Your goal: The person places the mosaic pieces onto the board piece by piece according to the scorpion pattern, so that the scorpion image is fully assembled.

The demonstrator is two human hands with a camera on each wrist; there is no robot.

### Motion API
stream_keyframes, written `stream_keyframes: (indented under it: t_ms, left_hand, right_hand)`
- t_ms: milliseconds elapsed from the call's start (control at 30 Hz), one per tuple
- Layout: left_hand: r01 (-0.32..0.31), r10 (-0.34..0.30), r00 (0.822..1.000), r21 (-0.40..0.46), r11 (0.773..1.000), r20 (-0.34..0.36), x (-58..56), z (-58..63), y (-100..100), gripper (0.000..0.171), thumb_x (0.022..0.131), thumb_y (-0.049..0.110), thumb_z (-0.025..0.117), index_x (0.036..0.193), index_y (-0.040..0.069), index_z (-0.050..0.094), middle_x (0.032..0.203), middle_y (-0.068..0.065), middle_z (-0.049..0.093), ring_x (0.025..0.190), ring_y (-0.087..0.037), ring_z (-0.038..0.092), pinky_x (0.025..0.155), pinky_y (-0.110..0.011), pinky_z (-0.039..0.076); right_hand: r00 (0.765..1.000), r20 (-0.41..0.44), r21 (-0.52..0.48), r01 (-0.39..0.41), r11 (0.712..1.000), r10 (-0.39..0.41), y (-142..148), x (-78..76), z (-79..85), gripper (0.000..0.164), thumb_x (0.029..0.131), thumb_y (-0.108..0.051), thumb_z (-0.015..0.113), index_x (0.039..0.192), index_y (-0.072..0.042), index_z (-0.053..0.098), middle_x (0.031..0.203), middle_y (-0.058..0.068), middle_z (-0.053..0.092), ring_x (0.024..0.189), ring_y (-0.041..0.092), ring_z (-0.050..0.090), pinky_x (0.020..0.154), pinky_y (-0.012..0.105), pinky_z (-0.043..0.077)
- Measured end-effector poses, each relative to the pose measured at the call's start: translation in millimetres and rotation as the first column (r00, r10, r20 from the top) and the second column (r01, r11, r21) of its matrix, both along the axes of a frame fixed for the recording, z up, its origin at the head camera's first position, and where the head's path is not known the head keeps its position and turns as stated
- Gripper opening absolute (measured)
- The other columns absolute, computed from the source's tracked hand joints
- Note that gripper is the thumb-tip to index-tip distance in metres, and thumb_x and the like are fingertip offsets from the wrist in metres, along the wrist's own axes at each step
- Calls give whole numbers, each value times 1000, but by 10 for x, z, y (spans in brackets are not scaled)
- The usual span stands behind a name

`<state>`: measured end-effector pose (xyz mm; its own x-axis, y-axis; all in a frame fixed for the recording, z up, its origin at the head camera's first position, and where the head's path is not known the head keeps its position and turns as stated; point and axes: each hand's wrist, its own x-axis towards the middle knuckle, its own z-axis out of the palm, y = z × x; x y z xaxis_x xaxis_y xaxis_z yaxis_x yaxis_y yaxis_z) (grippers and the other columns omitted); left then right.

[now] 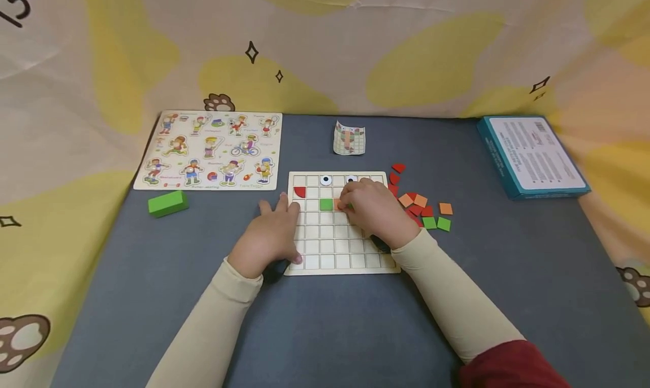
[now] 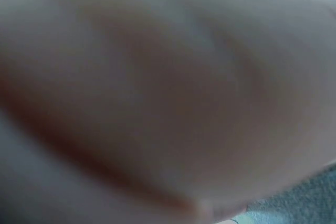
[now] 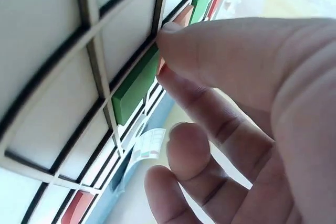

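Observation:
A white gridded board lies flat with several small pieces set in its cells. My left hand rests on the board's left edge, fingers spread and fairly straight. Over the upper part of the grid, my right hand pinches an orange tile between thumb and forefinger, right at the cells. Beside those fingertips sits a green tile; farther left along the row is another green tile. A red quarter-round piece and an eye piece occupy other cells. The left wrist view is mostly filled by blurred skin.
Loose red, orange and green pieces lie right of the board. A small pattern card stands behind it. To the left are a picture puzzle board and a green block; a teal box lies at the right.

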<state>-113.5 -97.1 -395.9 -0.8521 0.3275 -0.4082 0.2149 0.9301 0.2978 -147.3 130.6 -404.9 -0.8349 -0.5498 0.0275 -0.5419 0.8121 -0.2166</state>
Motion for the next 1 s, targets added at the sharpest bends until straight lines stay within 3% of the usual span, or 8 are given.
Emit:
stream_keyframes:
  t_ms: [133, 333, 600, 767, 867, 1000]
  left_hand:
    - [1, -1, 1000, -3, 1000, 2, -4, 7, 14, 108, 68, 26, 101, 153, -6, 42, 167, -37, 21, 141, -66, 23, 84, -60, 59]
    - [6, -6, 1000, -3, 1000, -1, -12, 2, 20, 107, 68, 26, 101, 151, -6, 42, 166, -37, 22, 139, -66, 24, 84, -60, 59]
    - [4, -4, 1000, -1, 1000, 0, -21, -7, 11, 108, 68, 27, 101, 152, -6, 41, 167, -37, 21, 140, -65, 22, 86, -61, 58]
    - [3, -3, 1000, 15, 1000, 1, 3, -32, 10, 107, 68, 27, 102, 151, -6, 42, 167, -37, 20, 140, -65, 22, 84, -60, 58]
    - [3, -3, 1000, 17, 1000, -4, 17, -35, 2, 106, 68, 26, 102, 150, -7, 43, 166, -37, 21, 139, -65, 23, 84, -59, 58]
    - [7, -7, 1000, 15, 1000, -15, 8, -24, -4, 106, 68, 26, 102, 150, -7, 43, 166, -37, 21, 140, -67, 23, 83, -59, 59]
  right_hand:
    - [1000, -18, 3, 22, 1000, -22, -14, 18, -43, 7, 96, -14, 78, 99, -12, 84, 106, 2, 73, 92, 25, 62, 78, 40, 55]
    - [998, 33, 0, 56, 998, -56, -15, 16, -44, 12, 99, -12, 70, 100, -12, 82, 110, 6, 68, 99, 28, 61, 83, 44, 55]
    - [989, 96, -21, 115, 993, -113, 162, -36, 118, 21, 101, -16, 67, 117, -12, 81, 123, 9, 69, 115, 31, 61, 94, 49, 52]
    - [979, 59, -18, 195, 981, -194, 609, 15, 261, 20, 100, -16, 70, 115, -8, 81, 122, 12, 72, 113, 37, 62, 99, 53, 50]
    - [967, 61, 7, 246, 969, -246, 1009, 84, 251, 18, 99, -16, 72, 110, -5, 81, 116, 15, 74, 110, 39, 61, 100, 56, 49]
    - [942, 81, 25, 325, 945, -326, 1584, 226, 205, 21, 100, -13, 71, 113, 1, 79, 119, 23, 72, 114, 45, 59, 101, 63, 47]
